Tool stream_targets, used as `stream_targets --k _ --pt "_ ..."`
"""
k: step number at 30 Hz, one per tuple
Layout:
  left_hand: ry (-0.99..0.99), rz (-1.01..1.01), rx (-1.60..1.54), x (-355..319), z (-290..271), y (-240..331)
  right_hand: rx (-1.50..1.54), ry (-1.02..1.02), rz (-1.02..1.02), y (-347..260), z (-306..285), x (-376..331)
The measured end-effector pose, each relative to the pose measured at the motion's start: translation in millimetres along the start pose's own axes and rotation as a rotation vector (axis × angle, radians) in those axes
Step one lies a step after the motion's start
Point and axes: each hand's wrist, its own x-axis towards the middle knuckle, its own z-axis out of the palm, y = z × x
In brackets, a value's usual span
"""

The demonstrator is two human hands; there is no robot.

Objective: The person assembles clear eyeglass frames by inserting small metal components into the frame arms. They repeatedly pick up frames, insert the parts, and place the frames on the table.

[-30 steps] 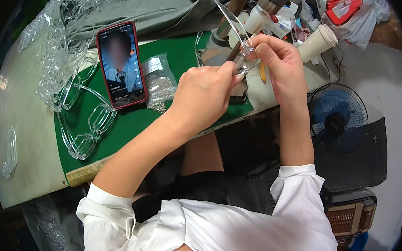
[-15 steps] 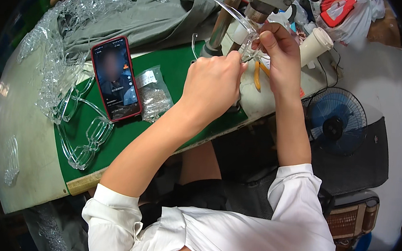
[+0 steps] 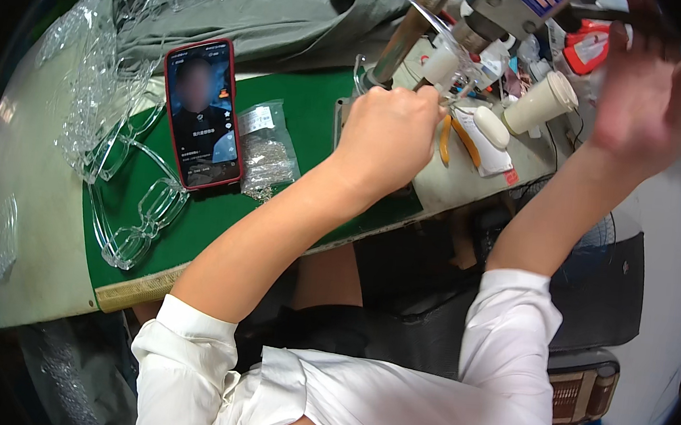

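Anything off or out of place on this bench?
Mostly normal. One oddity: a red-cased phone lies on the green mat with its screen lit, among loose clear glasses frames and a small bag of parts.

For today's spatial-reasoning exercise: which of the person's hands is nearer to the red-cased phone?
Left. The left hand is fisted just right of the red-cased phone over the green mat; the right hand is raised far off right.

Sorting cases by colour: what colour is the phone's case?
Red, clearest in the head view: phone.

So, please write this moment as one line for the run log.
left hand: holds clear glasses part under press machine | right hand: raised, open, holds nothing | phone: on green mat
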Motion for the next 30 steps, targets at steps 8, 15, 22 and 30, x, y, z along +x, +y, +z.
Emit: stream_targets --k 8,15,22,30 --pt "-0.042 -0.009 -0.002 4.0 -0.8 1.9 -0.173 0.135 -0.279 15.8 25.8 -28.0" --pt "0.004 -0.215 -0.669 -99.5 -112.8 -33.7 -0.379 0.277 -0.135 29.3 27.7 -84.0" --pt "0.592 -0.622 -0.664 -333.4 -392.0 -90.3 -0.503 0.150 0.477 53.5 65.4 -247.9" --pt "0.350 -1.401 -0.205 -327.2 -422.6 -117.0 -0.398 -0.041 0.470 55.8 116.6 -240.9"
